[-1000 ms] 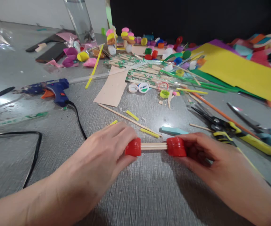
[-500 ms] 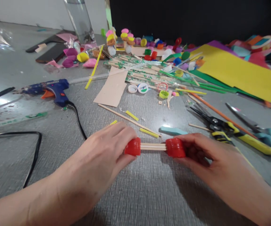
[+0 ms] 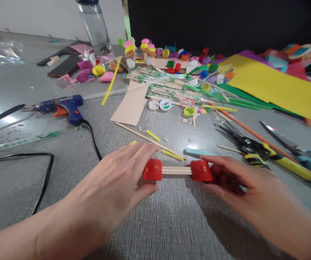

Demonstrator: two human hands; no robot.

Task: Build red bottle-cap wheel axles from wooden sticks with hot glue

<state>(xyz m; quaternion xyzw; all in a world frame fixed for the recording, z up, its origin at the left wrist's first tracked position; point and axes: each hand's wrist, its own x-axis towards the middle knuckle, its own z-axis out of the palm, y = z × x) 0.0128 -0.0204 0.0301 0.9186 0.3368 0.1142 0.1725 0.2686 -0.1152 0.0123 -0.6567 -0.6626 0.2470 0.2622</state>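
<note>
A small dumbbell-shaped piece lies on the grey table in front of me. It has a red bottle-cap end [image 3: 153, 169] on the left, another red bottle-cap end [image 3: 201, 170] on the right, and several pale wooden sticks [image 3: 176, 170] joining them. My left hand [image 3: 125, 177] is around the left end, with finger and thumb spread apart above and below it. Around the right end, my right hand [image 3: 239, 184] also has its fingers parted, with small gaps to the red caps. Its inner fingers are partly in shadow.
A blue glue gun [image 3: 70, 108] with a black cord lies at left. Yellow-handled pliers [image 3: 263, 151] and scissors [image 3: 301, 155] are at right. Behind are a cardboard piece [image 3: 131, 103], wrapped sticks [image 3: 166, 83], loose caps, yellow sheet [image 3: 274, 83] and a water bottle [image 3: 96, 29].
My fingers and thumbs have loosened from the two red ends and spread slightly. The dumbbell-shaped piece stays in nearly the same place. The whole view has shifted a little.
</note>
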